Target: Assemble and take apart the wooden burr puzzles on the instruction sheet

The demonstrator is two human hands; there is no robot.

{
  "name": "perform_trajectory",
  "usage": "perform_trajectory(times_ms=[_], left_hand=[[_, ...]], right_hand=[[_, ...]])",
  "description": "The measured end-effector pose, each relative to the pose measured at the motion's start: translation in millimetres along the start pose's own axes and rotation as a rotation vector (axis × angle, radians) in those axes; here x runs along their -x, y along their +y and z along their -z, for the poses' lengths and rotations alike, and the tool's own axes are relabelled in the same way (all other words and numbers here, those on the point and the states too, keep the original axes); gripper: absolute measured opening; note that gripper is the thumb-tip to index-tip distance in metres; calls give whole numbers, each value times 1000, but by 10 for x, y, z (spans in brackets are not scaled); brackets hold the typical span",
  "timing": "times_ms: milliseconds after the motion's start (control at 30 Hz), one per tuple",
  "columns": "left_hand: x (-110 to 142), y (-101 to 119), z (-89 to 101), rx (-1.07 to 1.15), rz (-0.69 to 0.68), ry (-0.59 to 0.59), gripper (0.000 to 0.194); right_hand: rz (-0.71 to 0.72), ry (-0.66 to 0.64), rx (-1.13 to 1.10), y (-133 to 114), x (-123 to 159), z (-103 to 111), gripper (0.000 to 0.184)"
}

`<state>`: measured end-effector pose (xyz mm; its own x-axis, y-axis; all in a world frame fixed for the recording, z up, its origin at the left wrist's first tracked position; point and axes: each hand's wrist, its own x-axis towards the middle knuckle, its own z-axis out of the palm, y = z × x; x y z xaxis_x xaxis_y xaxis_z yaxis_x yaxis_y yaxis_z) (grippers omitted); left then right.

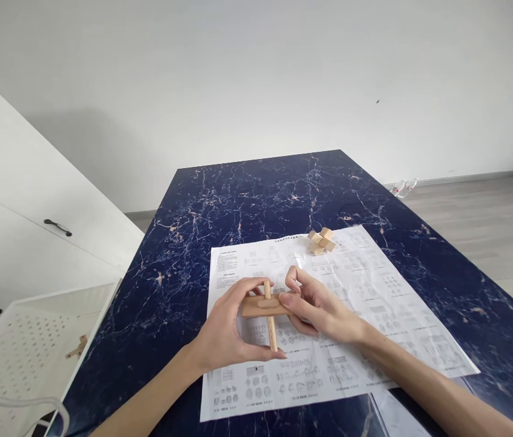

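Note:
My left hand (pixel 233 328) grips a thin wooden rod (pixel 272 334), fingers at its far end and thumb at its near end. The rod crosses a flat wooden block (pixel 254 308) with an oval opening in its middle. Whether it runs through the opening or only over it, I cannot tell. At the block's right end, my right hand (pixel 320 306) pinches it between thumb and fingers. Both pieces are held above a printed instruction sheet (pixel 365 291). Beyond my hands, an assembled wooden burr puzzle (pixel 321 241) rests near the sheet's far edge.
The sheet lies on a dark blue marble-patterned table (pixel 247 200). To the left are a white cabinet (pixel 20 176) and a perforated white tray or drawer (pixel 33 340) with a small wooden piece (pixel 77 346) in it. A white cable (pixel 15 400) curves at lower left.

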<state>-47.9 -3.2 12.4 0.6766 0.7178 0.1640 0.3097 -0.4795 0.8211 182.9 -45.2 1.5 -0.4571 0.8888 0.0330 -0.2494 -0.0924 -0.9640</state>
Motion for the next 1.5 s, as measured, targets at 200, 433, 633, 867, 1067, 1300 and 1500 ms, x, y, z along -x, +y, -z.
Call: perform_trajectory(times_ms=[200,433,633,867,1067,1300,1500], left_hand=[[4,-3,-7,12,13,-13,98],[4,4,-24,135,2,-10,93],[-5,38,-41,131,24,0,88],[6,33,-61,126,53,-15,90],[20,14,-67,76,103,-89,83],[22,33,-50,84,118,-57,94],[38,30,-60,79,68,-45,95]], right_hand=[[-2,-23,-12,11,6,30,40],[12,-57,-78,-12,22,45,41],[8,-43,-156,-43,13,58,42],[30,-111,-185,20,22,90,29],[112,-89,-303,-38,46,101,19],[97,388,76,13,-29,154,26],[33,451,844,130,-59,75,26]])
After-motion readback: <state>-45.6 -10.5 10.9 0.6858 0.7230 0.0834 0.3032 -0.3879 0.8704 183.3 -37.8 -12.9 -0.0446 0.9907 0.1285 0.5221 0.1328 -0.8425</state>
